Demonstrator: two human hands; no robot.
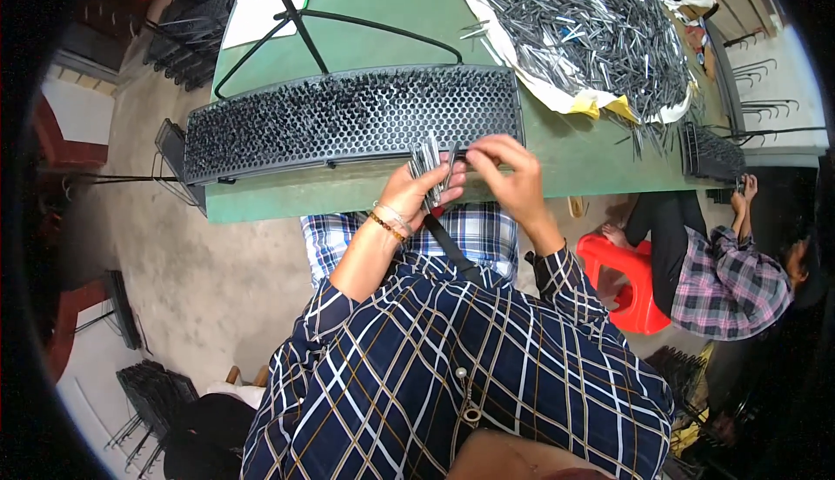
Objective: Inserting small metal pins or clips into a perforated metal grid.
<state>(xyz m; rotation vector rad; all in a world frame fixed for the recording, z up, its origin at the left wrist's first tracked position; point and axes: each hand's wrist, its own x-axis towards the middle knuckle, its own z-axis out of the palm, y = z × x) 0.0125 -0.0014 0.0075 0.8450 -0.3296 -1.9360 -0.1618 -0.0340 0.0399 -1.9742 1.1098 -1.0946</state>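
My left hand [409,191] is closed around a bundle of thin grey metal pins [426,160], their tips fanning up past the fingers. Just to its right, my right hand [511,176] has thumb and forefinger pinched together by the bundle; whatever lies between those fingertips is too small to make out. Beyond both hands a long, curved black panel [348,119] full of round holes stands at the near table edge. Short dark tips crowd its left part, while more bare holes show toward the right. Bent black rods [300,17] rise behind it.
A large heap of loose pins [583,32] lies on a white sack [557,96] on the green table [348,45]. Paper [265,10] sits at the far left. To the right, another person [731,280] works at a similar panel [711,151], beside a red plastic stool [619,284].
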